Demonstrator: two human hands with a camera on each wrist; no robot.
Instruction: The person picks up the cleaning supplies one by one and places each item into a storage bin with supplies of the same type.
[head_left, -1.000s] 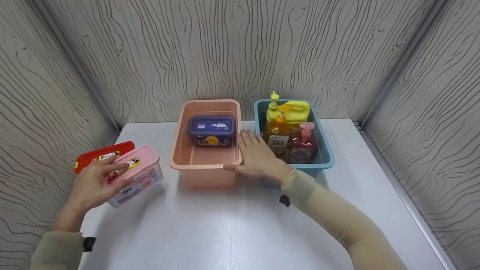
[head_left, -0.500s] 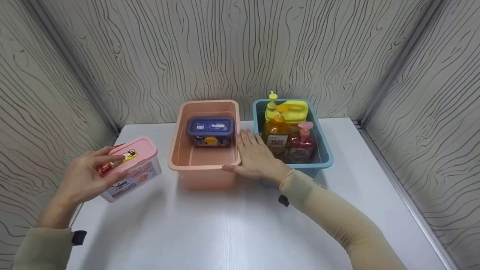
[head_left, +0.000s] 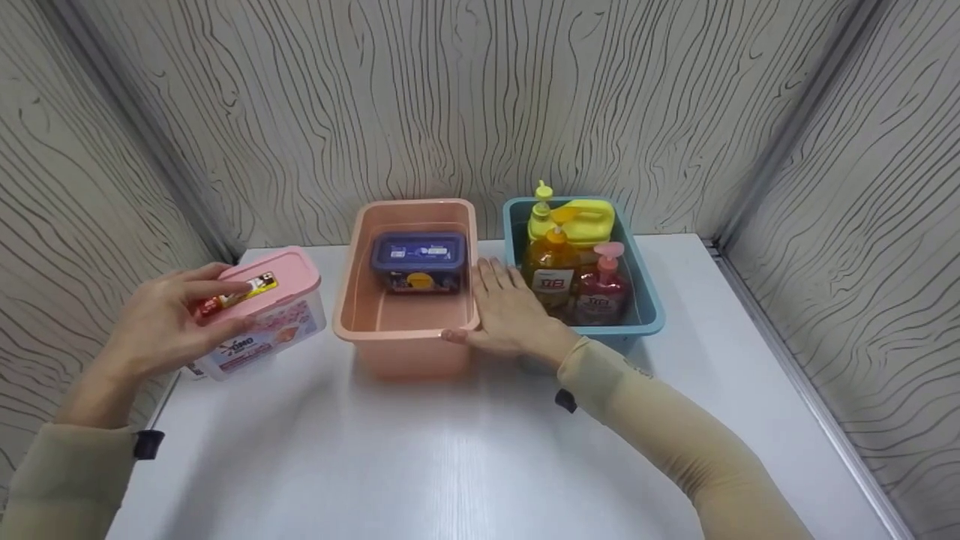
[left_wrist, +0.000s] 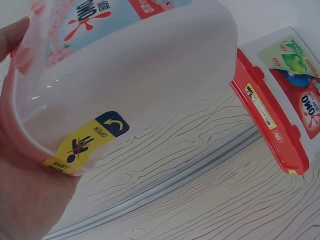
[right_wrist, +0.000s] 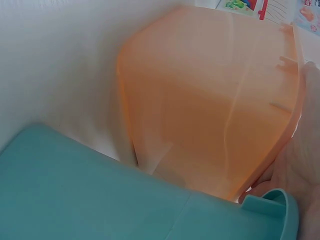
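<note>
My left hand [head_left: 161, 322] grips a pink-lidded OMO laundry detergent box [head_left: 277, 330] across its lid, thumb on the front side. The box is tilted and held above the table, left of the peach bin [head_left: 412, 356]. In the left wrist view its clear white wall [left_wrist: 150, 70] fills much of the picture. A red-lidded OMO box [left_wrist: 295, 95] stands behind it; in the head view that one is mostly hidden. My right hand [head_left: 510, 311] rests along the peach bin's right rim with straight fingers, its thumb at the front corner.
Inside the peach bin sits a dark blue lidded box [head_left: 420, 259]. To the right, a teal bin [head_left: 651, 300] holds a yellow pump jug [head_left: 596, 221], an amber pump bottle [head_left: 553, 281] and a red pump bottle [head_left: 600, 296]. Patterned walls [head_left: 420, 97] enclose the white table [head_left: 420, 450].
My left hand has picked up the pink-lidded box and raised it away from the table. The red-lidded box has dropped out of sight behind it. My right hand stays at the bin rim.
</note>
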